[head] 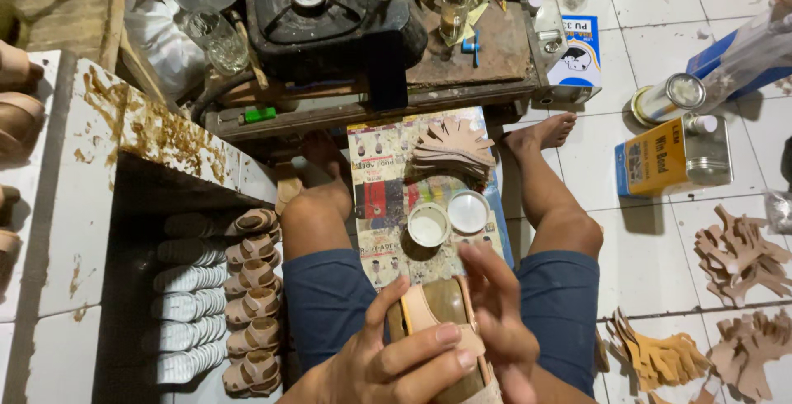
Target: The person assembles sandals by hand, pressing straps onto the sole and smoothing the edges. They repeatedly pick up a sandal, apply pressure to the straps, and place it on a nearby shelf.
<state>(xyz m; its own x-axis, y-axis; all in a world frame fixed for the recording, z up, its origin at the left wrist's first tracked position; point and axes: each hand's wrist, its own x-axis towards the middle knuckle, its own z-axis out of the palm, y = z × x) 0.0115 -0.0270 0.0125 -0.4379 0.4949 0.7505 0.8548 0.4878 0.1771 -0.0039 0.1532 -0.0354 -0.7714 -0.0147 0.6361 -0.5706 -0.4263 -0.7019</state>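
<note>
The sandal [441, 321] sits in both hands just below the glue tin [428, 227]: left hand [388, 363] fingers wrap it, right hand [503, 321] fingers press its strap.

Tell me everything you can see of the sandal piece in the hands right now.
The sandal piece sits at the bottom centre of the view, over the lap. It looks like an olive-brown sole with a pale tan, leather-like strap across it. The left hand grips it from below and the side, thumb across the strap; the right hand touches its right edge with its fingers. Its lower end is cut off by the frame.
</note>
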